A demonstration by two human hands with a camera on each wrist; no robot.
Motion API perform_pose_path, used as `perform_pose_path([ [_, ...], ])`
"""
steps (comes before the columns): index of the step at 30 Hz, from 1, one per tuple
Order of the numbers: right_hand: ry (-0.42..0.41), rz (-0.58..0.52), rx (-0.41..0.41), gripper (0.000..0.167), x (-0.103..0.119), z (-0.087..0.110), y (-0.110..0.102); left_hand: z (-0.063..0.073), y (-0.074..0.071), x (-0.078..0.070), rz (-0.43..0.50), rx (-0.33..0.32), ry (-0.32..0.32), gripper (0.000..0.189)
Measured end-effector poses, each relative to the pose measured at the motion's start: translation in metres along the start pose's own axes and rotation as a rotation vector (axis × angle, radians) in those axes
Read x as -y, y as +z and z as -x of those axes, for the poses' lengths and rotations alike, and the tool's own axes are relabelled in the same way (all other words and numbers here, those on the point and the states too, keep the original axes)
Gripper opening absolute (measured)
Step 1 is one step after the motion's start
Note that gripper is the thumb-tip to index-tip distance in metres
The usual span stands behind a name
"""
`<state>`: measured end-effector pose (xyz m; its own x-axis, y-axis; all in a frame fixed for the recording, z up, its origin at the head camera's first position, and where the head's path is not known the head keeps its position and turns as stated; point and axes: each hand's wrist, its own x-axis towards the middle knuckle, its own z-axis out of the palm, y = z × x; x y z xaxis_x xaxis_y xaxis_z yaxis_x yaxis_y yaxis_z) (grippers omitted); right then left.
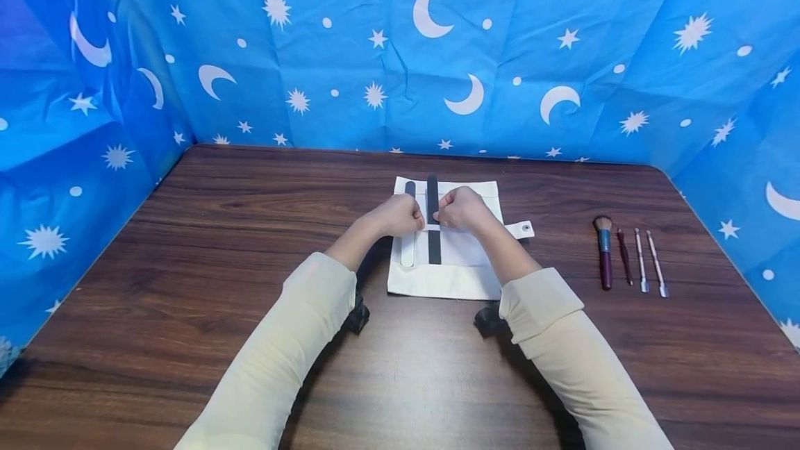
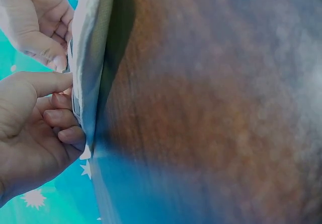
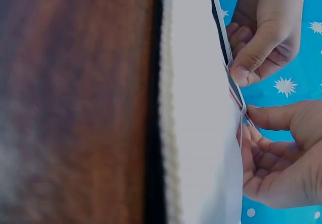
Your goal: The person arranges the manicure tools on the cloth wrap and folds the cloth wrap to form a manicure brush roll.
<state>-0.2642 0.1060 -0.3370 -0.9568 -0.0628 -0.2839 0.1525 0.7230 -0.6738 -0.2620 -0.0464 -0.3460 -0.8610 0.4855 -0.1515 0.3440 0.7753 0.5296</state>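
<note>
Partway along a flat black strip (image 1: 432, 196), the right hand (image 1: 464, 208) has its grip together, thumb and fingertips pinching the strip's edge. Just beside it, the left hand (image 1: 396, 216) has its grip clamped on a narrow white band (image 1: 432, 228) that crosses the strip. Both lie over a white cloth holder (image 1: 462, 252), spread flat on the table (image 1: 219, 242); the strip's upper end reaches slightly past the cloth's far edge. Left of the strip, partly behind the left hand, lies a second strip (image 1: 407, 250), dark at its far end and pale at its near end. A fastening tab (image 1: 520, 230) with a round snap sticks out from the holder's right side. Farther right, well apart from the cloth, a brush (image 1: 604, 255), a dark red tool (image 1: 625, 257) and two slim metal tools (image 1: 641, 262) lie in a row. Pale rolled sleeves (image 1: 269, 360) cover the forearms, and a blue curtain (image 1: 350, 54) with white moons and stars hangs behind and at both sides of the table.
</note>
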Motion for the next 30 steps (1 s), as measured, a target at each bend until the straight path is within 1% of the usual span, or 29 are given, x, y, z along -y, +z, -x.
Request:
perform_pose_path([
  [3,-0.023,0.053,0.014,0.016,-0.002,0.002,0.000,-0.002,0.000,0.000,-0.007,0.001,0.001,0.015],
  [10,-0.047,0.087,0.042,0.019,-0.007,0.004,-0.001,-0.003,0.001,-0.001,-0.008,0.002,0.002,0.015],
  [13,-0.056,0.127,0.050,0.022,-0.010,0.005,-0.003,-0.003,0.002,-0.003,-0.022,0.000,0.001,0.015],
  [16,-0.087,0.172,0.023,0.028,-0.013,0.009,-0.011,-0.003,0.004,-0.008,-0.062,-0.016,-0.003,0.025],
  [19,-0.103,0.165,-0.024,0.031,-0.017,0.018,-0.028,-0.003,0.006,-0.015,-0.072,-0.066,-0.018,0.037],
  [21,-0.113,0.136,-0.061,0.032,-0.022,0.026,-0.044,-0.004,0.008,-0.021,-0.052,-0.093,-0.020,0.041],
  [23,-0.108,0.078,-0.098,0.033,-0.031,0.035,-0.062,-0.005,0.010,-0.027,-0.029,-0.104,-0.003,0.042],
  [25,-0.112,0.045,-0.141,0.034,-0.043,0.045,-0.081,-0.007,0.011,-0.033,-0.023,-0.083,0.013,0.041],
  [27,-0.109,0.039,-0.190,0.038,-0.058,0.054,-0.100,-0.008,0.013,-0.037,-0.023,-0.053,0.012,0.039],
  [28,-0.100,0.035,-0.210,0.039,-0.066,0.059,-0.108,-0.009,0.014,-0.039,-0.025,-0.037,0.006,0.039],
  [30,-0.076,0.063,-0.238,0.045,-0.084,0.067,-0.124,-0.011,0.016,-0.040,-0.031,-0.018,-0.018,0.040],
])
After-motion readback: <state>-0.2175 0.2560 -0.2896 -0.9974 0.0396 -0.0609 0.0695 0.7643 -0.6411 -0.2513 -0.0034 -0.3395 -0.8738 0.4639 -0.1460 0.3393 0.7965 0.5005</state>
